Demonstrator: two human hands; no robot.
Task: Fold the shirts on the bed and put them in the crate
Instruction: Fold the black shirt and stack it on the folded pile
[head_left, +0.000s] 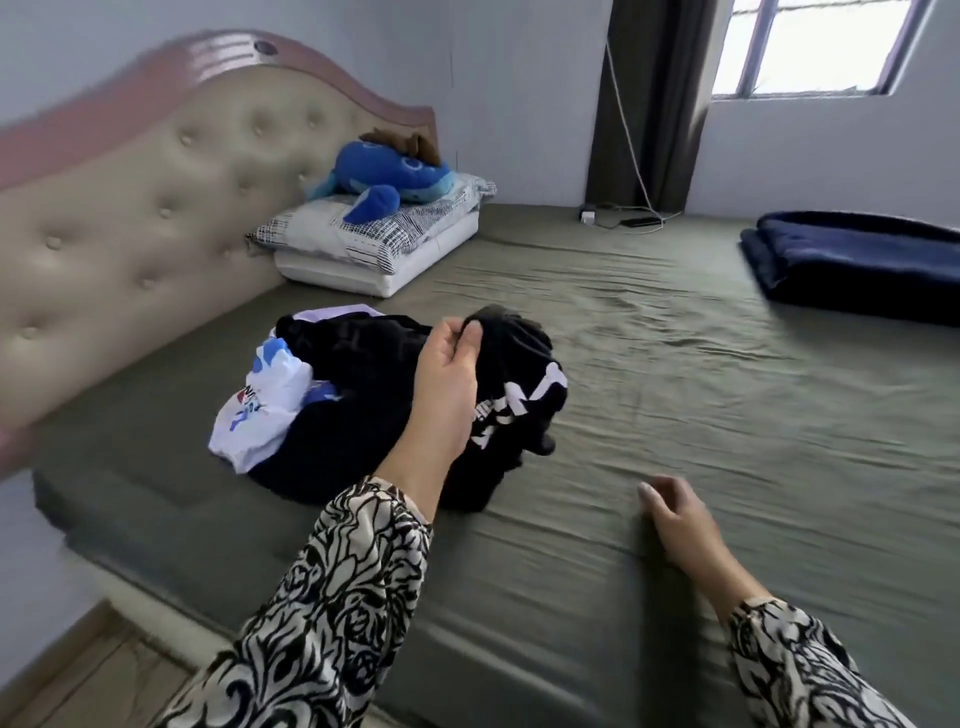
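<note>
While seen from the head camera: a person in patterned sleeves leans over a bed (675, 322) with an olive sheet
Left hand: the left hand (447, 379) reaches over a heap of clothes, thumb and forefinger pinching a fold of the black shirt (514, 364) at its top
Right hand: the right hand (680, 519) rests on the sheet near the bed's edge, fingers loosely curled and holding nothing
Shirts: the black shirt with white lettering lies crumpled on a white shirt (260, 400) with blue print, near the headboard (130, 208)
Handling: soft, light, limp cloth; it should lift easily yet sag, so both shoulders look the best hold
Crate: not in view
Elsewhere: a blue plush toy (384, 176) on pillows; what appears to be a folded navy blanket (857, 260) far right
</note>
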